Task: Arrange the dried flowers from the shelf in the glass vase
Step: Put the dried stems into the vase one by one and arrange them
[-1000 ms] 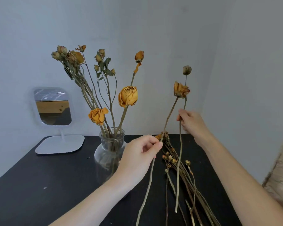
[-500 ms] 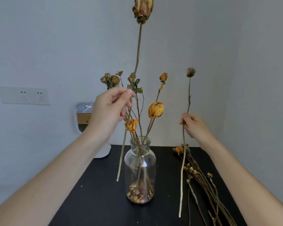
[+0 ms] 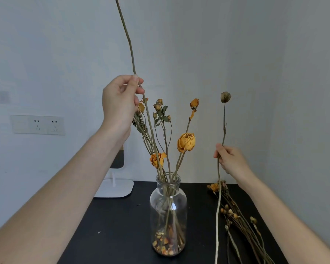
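A clear glass vase (image 3: 168, 202) stands on the black table (image 3: 112, 225), holding several dried orange roses (image 3: 186, 142) and loose petals at its bottom. My left hand (image 3: 120, 102) is raised above and left of the vase and pinches a long dried stem (image 3: 129, 42); its lower end reaches the vase mouth and its bloom is cut off by the frame's top edge. My right hand (image 3: 231, 160), right of the vase, grips a second upright stem topped by a dried brown bud (image 3: 225, 97).
A pile of dried flowers (image 3: 236, 216) lies on the table at the right. A white-based standing mirror (image 3: 114, 189) sits behind my left arm. A wall socket plate (image 3: 38, 124) is at left. Walls close in behind and on the right.
My left hand has carried its long stem up and over to the vase, its lower end now at the vase mouth. My right hand has kept the bud stem upright in about the same place.
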Demonstrator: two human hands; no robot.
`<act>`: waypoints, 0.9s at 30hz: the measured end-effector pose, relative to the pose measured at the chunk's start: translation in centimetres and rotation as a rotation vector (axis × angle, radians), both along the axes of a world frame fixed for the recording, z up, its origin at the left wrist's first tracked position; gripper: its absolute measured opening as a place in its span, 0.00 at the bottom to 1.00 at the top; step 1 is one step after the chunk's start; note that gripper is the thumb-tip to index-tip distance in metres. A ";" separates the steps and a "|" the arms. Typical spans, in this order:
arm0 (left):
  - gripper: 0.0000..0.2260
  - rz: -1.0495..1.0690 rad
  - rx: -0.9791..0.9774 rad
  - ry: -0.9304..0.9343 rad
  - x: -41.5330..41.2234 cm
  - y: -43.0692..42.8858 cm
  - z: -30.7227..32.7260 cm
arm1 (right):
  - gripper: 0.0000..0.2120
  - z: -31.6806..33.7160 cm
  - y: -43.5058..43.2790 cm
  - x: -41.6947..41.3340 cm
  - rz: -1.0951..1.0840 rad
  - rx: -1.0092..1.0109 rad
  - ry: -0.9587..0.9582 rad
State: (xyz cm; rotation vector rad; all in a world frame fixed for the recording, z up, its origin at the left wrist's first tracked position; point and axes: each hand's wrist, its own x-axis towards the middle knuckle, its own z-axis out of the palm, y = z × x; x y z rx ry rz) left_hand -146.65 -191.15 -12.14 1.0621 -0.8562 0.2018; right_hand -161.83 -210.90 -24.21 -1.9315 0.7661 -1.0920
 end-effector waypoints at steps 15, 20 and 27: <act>0.07 0.052 0.309 -0.117 2.1 -3.7 -4.6 | 0.18 -1.2 -0.1 1.2 0.026 0.036 0.017; 0.06 0.047 0.482 -0.167 2.3 -4.3 -5.3 | 0.18 -1.6 0.0 1.6 0.018 0.053 0.026; 0.04 0.032 0.479 -0.209 2.4 -5.0 -5.4 | 0.18 -1.8 0.0 2.0 0.024 0.056 0.039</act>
